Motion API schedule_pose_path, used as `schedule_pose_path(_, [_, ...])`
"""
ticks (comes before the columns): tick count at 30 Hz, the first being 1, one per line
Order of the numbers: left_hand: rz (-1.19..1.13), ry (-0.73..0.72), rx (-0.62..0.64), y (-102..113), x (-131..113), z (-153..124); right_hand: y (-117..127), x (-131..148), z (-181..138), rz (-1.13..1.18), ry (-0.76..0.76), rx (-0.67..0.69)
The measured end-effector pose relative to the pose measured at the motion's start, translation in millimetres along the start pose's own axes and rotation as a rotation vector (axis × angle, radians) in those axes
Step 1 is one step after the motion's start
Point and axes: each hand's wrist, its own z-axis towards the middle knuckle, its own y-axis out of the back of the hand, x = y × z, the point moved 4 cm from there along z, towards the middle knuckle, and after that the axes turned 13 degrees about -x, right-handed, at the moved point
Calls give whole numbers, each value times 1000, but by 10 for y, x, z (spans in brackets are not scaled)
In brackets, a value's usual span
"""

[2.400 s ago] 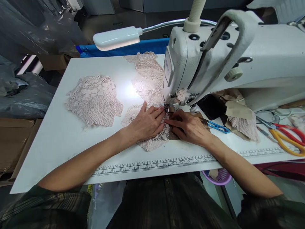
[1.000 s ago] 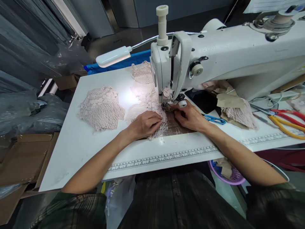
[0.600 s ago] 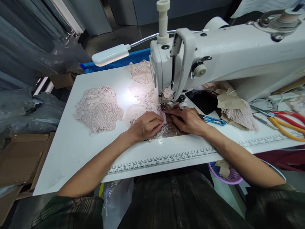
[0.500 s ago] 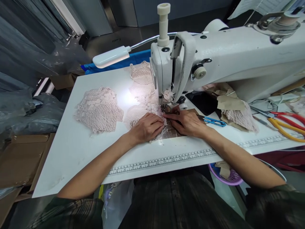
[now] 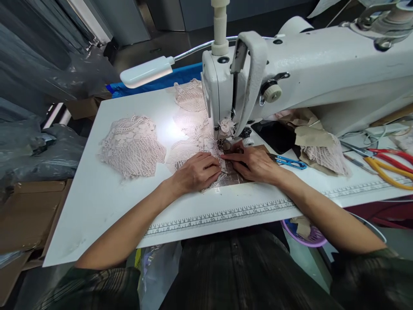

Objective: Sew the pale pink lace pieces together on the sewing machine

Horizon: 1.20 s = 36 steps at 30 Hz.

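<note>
Overall, a white, flat-topped table [image 5: 106, 211] with a printed black ruler scale [image 5: 206, 219] along its near edge spans the view. Over its right half extends a white metal sewing machine [image 5: 316, 73]. Pale pink openwork lace [image 5: 180, 155] lies beside and under the machine's head, running from the far part of the table to the two hands; whether it is one piece or several overlapping ones cannot be told. A separate rounded heap of pale pink lace [image 5: 134, 148] rests to the left, and a crumpled bundle of tan cloth [image 5: 312, 137] to the right, with lace showing at its near end. The left hand [image 5: 198, 172] lies palm down on the worked lace, its grip nearly closed, fingers bent and together; pressing or pinching cannot be distinguished. The right hand [image 5: 258, 163] has its index finger extended to the lace edge and the other fingers curled; its grip is partly closed, and any hold is unclear. Yellow-handled metal scissors [image 5: 387, 172] lie at far right. Blue-handled thread snips [image 5: 291, 162] lie just beside the right hand. A small metal presser foot [image 5: 225, 145] stands just beyond the fingertips.
</note>
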Motion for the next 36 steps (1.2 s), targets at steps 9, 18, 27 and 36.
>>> schedule_pose_path(9, [8,-25,103,22,-21,22,20,29,5,-20,19,-21])
schedule_pose_path(18, [-56,-76,201,91,-52,21,21,9,-8,17,42,-50])
schedule_pose_path(27, [-22,-2,212,74,-92,14,29,45,-7,-36,101,-40])
schedule_pose_path(36, [18,56,264,101,-107,38,10,46,-26,-94,102,-18])
